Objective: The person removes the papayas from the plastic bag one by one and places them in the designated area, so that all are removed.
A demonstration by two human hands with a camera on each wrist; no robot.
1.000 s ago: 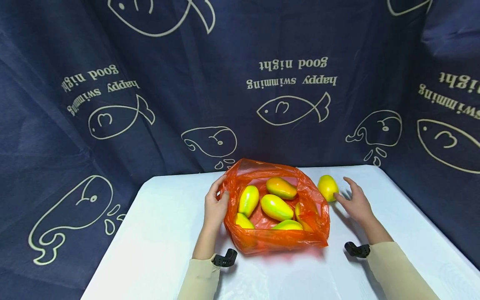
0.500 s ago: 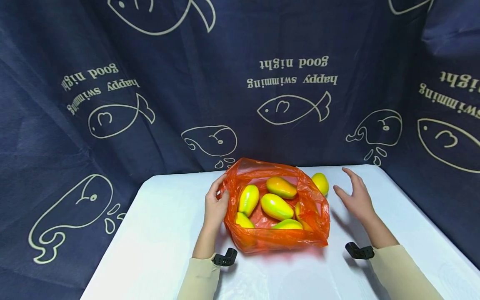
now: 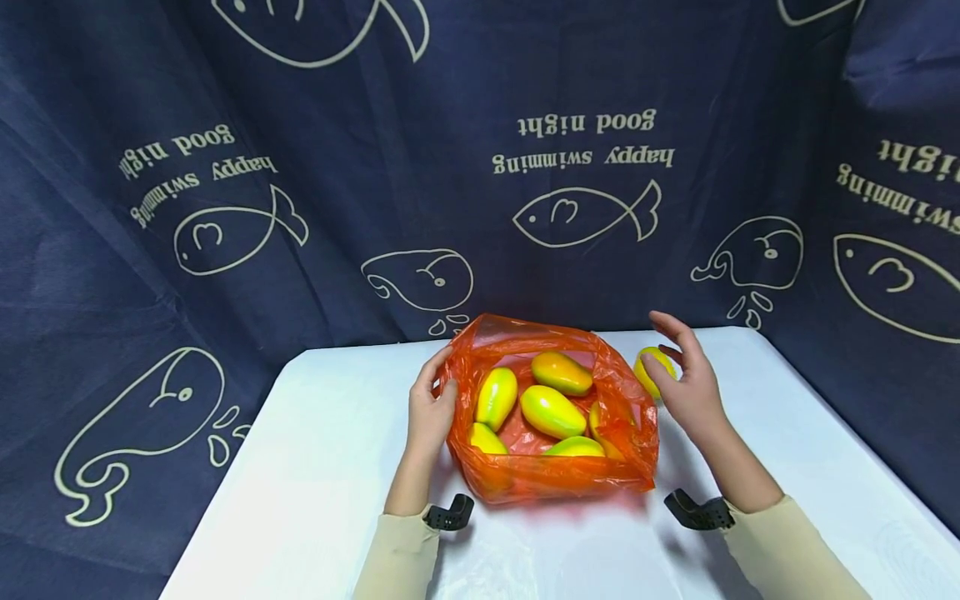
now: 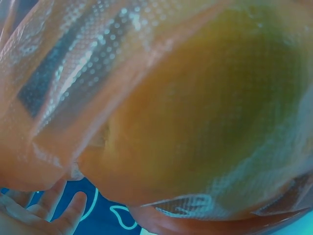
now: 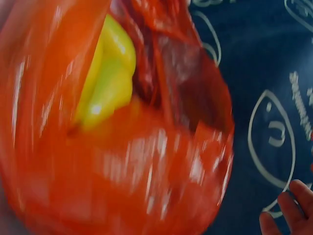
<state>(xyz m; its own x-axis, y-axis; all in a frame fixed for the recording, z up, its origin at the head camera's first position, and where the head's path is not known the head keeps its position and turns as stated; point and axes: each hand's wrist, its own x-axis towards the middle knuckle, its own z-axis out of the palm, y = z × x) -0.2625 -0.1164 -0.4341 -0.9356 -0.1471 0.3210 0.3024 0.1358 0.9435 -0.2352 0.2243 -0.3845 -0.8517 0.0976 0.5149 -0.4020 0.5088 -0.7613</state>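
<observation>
A translucent red-orange plastic bag (image 3: 555,479) stands on the table with its mouth wide, holding several yellow-green mangoes (image 3: 552,412). My left hand (image 3: 431,408) rests against the bag's left side, fingers reaching along its edge. In the left wrist view, the thumb (image 4: 74,209) stands apart from the film, and the other fingertips are partly hidden behind it. My right hand (image 3: 692,385) is just right of the bag, thumb and fingers spread in a C. Beside and partly behind it is a loose yellow fruit (image 3: 654,372); whether they touch cannot be told.
The white table (image 3: 322,467) ends at a dark blue curtain (image 3: 420,167) printed with fish, whales and lettering. Each wrist wears a black camera band, the left band (image 3: 452,513) near the bag's front left corner and the right band (image 3: 697,510) to its front right.
My right hand first drew back slightly from the loose fruit, then came left and forward over it. The fruit shifted left, then slightly right. The left hand and the bag stay put.
</observation>
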